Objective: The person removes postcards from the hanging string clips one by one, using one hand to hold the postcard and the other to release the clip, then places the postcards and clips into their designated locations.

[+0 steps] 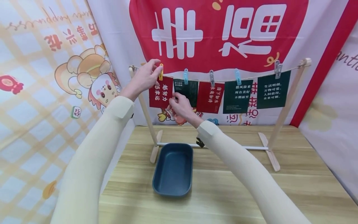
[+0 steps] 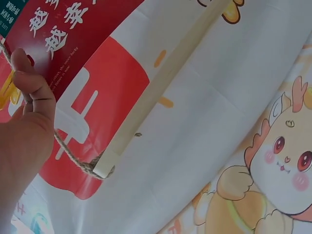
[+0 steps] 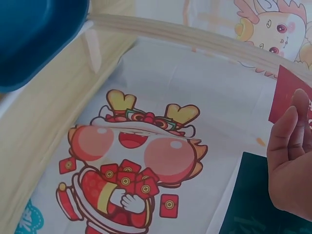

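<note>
A yellow clothespin [image 1: 161,74] sits on the string at the left end, above a red card [image 1: 156,98] with white writing. My left hand [image 1: 146,76] pinches this clothespin between thumb and fingers; in the left wrist view, the curled fingers partly hide the yellow clothespin [image 2: 7,90]. Lower down, my right hand [image 1: 183,106] holds the card's right edge near its bottom corner with thumb and fingertips. The right wrist view has the right hand [image 3: 292,156] over the red card [image 3: 282,95]. Just right of it hangs a green card [image 1: 191,90], partly behind the right hand.
Further right, a red card [image 1: 208,101] and two green cards [image 1: 237,99] hang from blue and grey clothespins. The string spans a wooden stand, with its right post [image 1: 288,102] on the table [image 1: 237,193]. A dark blue basin [image 1: 173,193] sits below the left cards.
</note>
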Motion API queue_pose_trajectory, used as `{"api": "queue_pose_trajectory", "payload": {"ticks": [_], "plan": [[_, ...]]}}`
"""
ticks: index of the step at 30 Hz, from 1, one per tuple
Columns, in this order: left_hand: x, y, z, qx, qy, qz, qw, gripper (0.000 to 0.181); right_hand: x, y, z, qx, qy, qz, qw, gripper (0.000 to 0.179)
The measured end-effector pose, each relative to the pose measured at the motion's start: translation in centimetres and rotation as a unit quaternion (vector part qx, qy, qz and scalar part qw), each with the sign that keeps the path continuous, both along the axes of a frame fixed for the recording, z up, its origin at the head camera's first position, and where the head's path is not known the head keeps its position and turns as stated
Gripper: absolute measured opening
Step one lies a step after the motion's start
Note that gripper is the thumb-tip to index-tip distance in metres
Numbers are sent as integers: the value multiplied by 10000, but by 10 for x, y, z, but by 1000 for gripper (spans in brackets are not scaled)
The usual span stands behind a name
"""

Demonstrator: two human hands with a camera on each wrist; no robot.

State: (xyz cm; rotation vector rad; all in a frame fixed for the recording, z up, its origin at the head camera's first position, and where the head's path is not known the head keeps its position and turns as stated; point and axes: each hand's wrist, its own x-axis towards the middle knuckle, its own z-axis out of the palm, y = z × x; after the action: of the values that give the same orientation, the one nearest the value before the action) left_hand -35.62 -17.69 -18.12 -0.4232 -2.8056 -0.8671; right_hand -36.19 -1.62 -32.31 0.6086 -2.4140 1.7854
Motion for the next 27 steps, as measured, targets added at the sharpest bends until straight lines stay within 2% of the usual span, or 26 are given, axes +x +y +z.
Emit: {"api": "queue_pose_trajectory", "payload": {"ticks": [5, 10, 21, 27], "plan": [[4, 1, 7, -325, 46, -121, 9994, 57, 2, -4, 1, -126, -111, 84, 9998, 26], [5, 3, 14, -473, -143, -126, 9987, 54, 2, -6, 1, -264, -204, 57, 9994, 20], [4, 5, 24, -481, -272, -163, 9983, 54, 2, -4, 4, -401, -324, 74, 9986, 23], [3, 1, 21, -453, -247, -222, 9984, 53, 3, -4, 2, -382, -279, 112, 9988, 26]]}}
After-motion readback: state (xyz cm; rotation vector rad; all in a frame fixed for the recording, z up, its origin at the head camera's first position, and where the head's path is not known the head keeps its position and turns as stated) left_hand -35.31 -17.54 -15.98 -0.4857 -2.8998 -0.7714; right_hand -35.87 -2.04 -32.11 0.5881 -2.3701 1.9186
